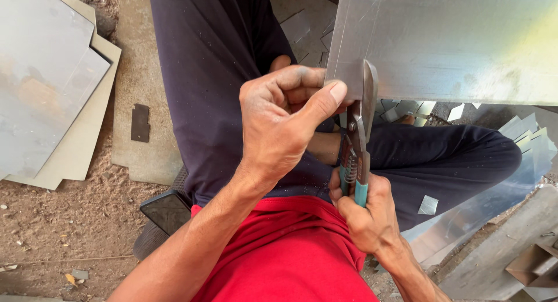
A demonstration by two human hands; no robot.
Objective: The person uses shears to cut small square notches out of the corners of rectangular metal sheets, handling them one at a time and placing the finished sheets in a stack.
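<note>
My left hand (285, 113) pinches the lower left corner of a large grey metal sheet (453, 40), thumb pressed on its edge. My right hand (366, 212) grips the teal handles of tin snips (357, 145), held upright. The snips' blades bite into the sheet's bottom edge just right of my left thumb. I sit cross-legged in dark trousers and a red shirt, with the sheet over my lap.
Flat metal sheets (43, 75) lie stacked on the dirt floor at left, with a small dark plate (140, 122) beside them. Shiny offcuts (526, 133) are scattered at right and under the sheet. A dark phone-like slab (168, 209) rests by my left hip.
</note>
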